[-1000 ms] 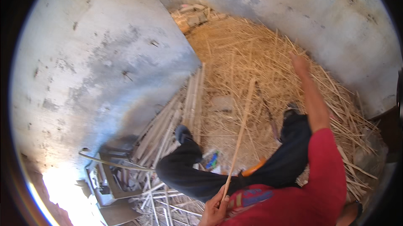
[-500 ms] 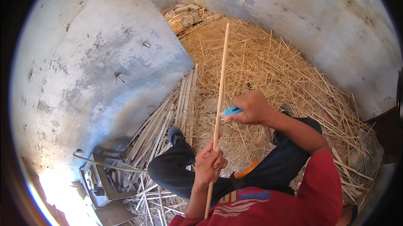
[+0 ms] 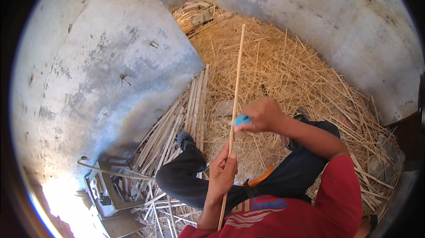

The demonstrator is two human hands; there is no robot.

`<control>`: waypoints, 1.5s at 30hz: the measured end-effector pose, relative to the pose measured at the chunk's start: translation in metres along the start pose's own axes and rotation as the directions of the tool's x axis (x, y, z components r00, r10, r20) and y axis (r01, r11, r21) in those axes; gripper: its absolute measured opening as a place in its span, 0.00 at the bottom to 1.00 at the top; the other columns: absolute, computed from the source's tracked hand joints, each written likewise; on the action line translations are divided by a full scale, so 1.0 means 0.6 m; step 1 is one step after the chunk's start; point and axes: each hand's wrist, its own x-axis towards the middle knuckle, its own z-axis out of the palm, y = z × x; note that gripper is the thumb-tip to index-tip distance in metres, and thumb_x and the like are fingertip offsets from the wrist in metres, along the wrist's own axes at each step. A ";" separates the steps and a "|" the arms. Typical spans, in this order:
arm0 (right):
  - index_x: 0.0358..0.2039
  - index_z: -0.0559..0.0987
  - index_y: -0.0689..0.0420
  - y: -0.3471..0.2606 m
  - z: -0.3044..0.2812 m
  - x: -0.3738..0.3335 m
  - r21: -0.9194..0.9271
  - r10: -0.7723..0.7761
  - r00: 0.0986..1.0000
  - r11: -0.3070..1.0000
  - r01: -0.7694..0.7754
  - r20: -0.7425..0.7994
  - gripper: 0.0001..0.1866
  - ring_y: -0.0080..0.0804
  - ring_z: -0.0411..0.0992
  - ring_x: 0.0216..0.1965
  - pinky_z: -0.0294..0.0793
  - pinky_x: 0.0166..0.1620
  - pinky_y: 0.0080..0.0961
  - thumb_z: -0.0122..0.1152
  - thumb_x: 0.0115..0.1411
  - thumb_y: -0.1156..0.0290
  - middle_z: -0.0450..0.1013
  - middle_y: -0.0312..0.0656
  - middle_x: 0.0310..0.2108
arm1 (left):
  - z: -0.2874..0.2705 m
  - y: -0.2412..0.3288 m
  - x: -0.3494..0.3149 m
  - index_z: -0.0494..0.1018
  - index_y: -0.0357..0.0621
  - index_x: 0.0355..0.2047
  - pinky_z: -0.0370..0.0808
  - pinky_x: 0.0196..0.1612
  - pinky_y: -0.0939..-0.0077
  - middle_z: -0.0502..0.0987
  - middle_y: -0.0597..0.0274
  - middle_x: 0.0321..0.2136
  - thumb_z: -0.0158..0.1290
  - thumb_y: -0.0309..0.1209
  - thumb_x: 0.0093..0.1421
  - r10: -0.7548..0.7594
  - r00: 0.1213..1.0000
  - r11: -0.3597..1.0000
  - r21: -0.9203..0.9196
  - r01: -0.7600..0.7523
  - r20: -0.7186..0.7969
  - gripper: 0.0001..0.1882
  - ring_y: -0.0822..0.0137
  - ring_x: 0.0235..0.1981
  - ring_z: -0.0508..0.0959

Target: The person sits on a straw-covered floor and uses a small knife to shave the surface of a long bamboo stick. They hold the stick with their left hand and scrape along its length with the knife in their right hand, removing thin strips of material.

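Note:
A long, thin pale wooden stick (image 3: pixel 239 70), possibly split bamboo, slants up from my lap and away from me. My left hand (image 3: pixel 222 171) is closed around its lower part, the thumb lying along it. In the closed fingers of my right hand (image 3: pixel 264 115) is a blue utility knife (image 3: pixel 242 120). Its front end meets the stick's side a little above my left hand. Motion blur hides the blade itself.
Loose straw-like shavings (image 3: pixel 274 61) cover the floor. Long pale strips (image 3: pixel 161 127) lie in a pile at the left, beside a grey wall slab (image 3: pixel 124 56). A wooden frame-like box (image 3: pixel 108 189) stands at lower left. An orange object (image 3: pixel 261 177) is under my leg.
My left hand has turned slightly, its thumb now lying along the stick. The stick's top has shifted a little right. My right hand with the knife has moved slightly down and left.

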 end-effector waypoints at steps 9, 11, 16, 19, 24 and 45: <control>0.12 0.69 0.51 -0.016 0.010 -0.007 0.116 0.057 0.998 0.991 -0.060 0.031 0.35 0.33 0.66 0.10 0.63 0.14 0.31 0.51 0.54 0.30 0.63 0.37 0.08 | -0.003 0.001 -0.004 0.54 0.38 0.66 0.55 0.20 0.87 0.58 0.76 0.15 0.43 0.29 0.69 -0.031 0.998 0.984 -0.176 0.039 0.048 0.26 0.84 0.14 0.56; 0.12 0.68 0.50 0.004 0.009 0.002 0.060 0.073 0.997 0.996 -0.071 -0.036 0.35 0.34 0.67 0.10 0.63 0.15 0.32 0.51 0.54 0.30 0.62 0.37 0.07 | -0.003 0.001 -0.002 0.54 0.38 0.65 0.55 0.20 0.86 0.56 0.76 0.14 0.42 0.30 0.70 -0.059 0.995 0.957 -0.279 0.080 0.082 0.25 0.83 0.13 0.55; 0.13 0.70 0.49 0.030 0.011 0.004 0.068 0.205 0.979 0.976 -0.205 0.012 0.33 0.35 0.68 0.11 0.64 0.15 0.31 0.54 0.52 0.30 0.64 0.37 0.08 | 0.009 0.008 -0.005 0.55 0.37 0.65 0.54 0.18 0.83 0.54 0.75 0.11 0.38 0.31 0.70 -0.131 0.987 0.901 -0.403 0.159 0.097 0.25 0.82 0.09 0.53; 0.14 0.72 0.49 -0.025 0.016 -0.014 0.106 0.065 0.995 0.992 -0.072 0.071 0.32 0.35 0.68 0.11 0.64 0.16 0.31 0.53 0.53 0.31 0.65 0.37 0.09 | 0.000 0.010 -0.003 0.55 0.37 0.65 0.55 0.19 0.83 0.55 0.75 0.11 0.38 0.32 0.70 -0.116 0.990 0.904 -0.405 0.139 0.080 0.25 0.81 0.08 0.53; 0.14 0.71 0.49 0.058 0.003 0.020 0.013 0.255 0.967 0.967 -0.255 -0.003 0.33 0.36 0.68 0.11 0.64 0.16 0.31 0.52 0.53 0.30 0.66 0.37 0.10 | 0.011 0.001 -0.007 0.54 0.39 0.65 0.55 0.21 0.84 0.55 0.75 0.13 0.39 0.29 0.70 -0.120 0.987 0.912 -0.382 0.153 0.108 0.24 0.81 0.12 0.53; 0.13 0.71 0.50 0.013 0.028 0.013 0.101 0.060 0.998 0.993 -0.058 -0.019 0.34 0.34 0.68 0.11 0.64 0.15 0.30 0.55 0.49 0.28 0.65 0.35 0.09 | 0.000 0.004 -0.007 0.53 0.34 0.65 0.53 0.19 0.88 0.56 0.78 0.16 0.43 0.28 0.68 -0.040 0.999 0.995 -0.088 0.037 -0.032 0.27 0.86 0.15 0.55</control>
